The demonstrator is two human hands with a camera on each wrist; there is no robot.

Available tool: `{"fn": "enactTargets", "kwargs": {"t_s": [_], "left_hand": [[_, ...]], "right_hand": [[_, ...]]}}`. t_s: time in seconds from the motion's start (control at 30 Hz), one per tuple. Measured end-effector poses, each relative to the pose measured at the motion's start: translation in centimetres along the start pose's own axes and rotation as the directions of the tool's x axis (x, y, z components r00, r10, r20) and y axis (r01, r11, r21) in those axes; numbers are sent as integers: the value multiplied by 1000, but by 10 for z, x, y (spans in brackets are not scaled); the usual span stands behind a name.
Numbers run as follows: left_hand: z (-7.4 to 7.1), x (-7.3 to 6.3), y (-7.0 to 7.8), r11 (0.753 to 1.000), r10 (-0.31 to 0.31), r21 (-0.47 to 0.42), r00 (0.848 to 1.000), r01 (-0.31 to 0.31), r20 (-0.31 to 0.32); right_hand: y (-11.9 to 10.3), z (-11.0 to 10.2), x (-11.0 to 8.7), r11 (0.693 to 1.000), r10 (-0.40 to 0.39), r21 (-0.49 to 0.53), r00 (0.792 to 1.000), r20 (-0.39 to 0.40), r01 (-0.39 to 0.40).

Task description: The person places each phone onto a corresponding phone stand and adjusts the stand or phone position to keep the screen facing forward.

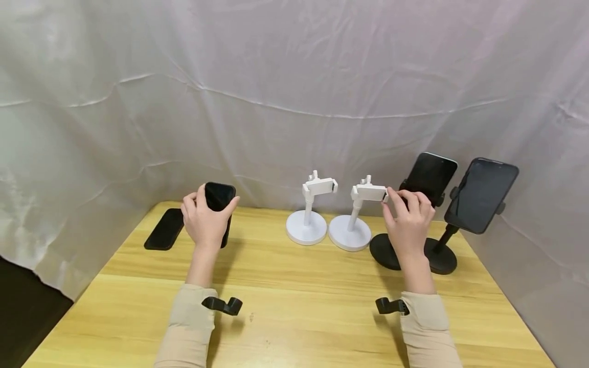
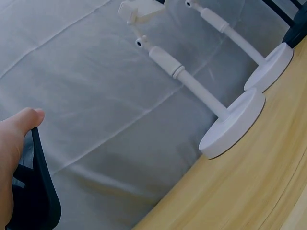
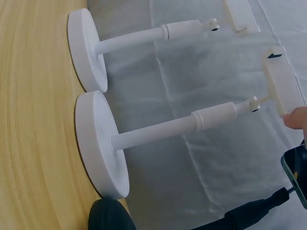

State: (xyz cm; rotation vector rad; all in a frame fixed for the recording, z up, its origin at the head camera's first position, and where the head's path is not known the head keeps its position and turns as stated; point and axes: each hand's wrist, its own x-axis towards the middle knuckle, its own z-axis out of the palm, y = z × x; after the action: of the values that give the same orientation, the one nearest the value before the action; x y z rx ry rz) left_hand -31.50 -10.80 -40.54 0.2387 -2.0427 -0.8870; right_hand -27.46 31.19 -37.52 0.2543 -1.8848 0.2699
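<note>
Taking 12 o'clock as straight away from the person, the held phone (image 1: 218,195) is between 10 and 11 o'clock on the surface (image 1: 294,306), and the white clamp (image 1: 370,193) lies from it toward 3 o'clock. The phone's long axis runs roughly from 12 to 6, while the long bar of the clamp runs near 9 to 3, so the two are about crosswise. The right hand (image 1: 409,222) is the nearer one: its thumb and index finger pinch the 3 o'clock end of the clamp. The left hand (image 1: 204,220), well apart, grips the phone between thumb and fingers at its long edges. Between the hands is the other white stand (image 1: 306,234), untouched.

The clamp looks like smooth plastic, with a dark pad at its end; under it, a slim stem with a ribbed collar (image 3: 218,115) goes down to a thick disc base (image 1: 340,235). The held phone is a dark, flat slab with rounded corners. A second phone (image 1: 164,229) lies flat, toward 9 o'clock of the left hand. Toward 1 and 2 o'clock of the right hand, two tilted phones (image 1: 481,195) sit on black stands (image 1: 440,259). The surface shows yellowish wood grain; the grey cloth (image 1: 276,61) behind has soft folds.
</note>
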Motion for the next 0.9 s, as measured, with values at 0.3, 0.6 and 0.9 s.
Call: {"fn": "enactTargets", "kwargs": {"t_s": [0.3, 0.6, 0.9], "left_hand": [[-2, -4, 12, 995, 102, 17, 994, -102, -44], [-10, -5, 26, 988, 153, -11, 988, -153, -33], [-13, -8, 38, 986, 164, -28, 986, -164, -8]], "right_hand": [[-4, -4, 0, 1000, 16, 0, 999, 40, -16], [-8, -5, -2, 999, 50, 8, 996, 69, -50], [-8, -5, -1, 998, 55, 9, 997, 59, -56]]}}
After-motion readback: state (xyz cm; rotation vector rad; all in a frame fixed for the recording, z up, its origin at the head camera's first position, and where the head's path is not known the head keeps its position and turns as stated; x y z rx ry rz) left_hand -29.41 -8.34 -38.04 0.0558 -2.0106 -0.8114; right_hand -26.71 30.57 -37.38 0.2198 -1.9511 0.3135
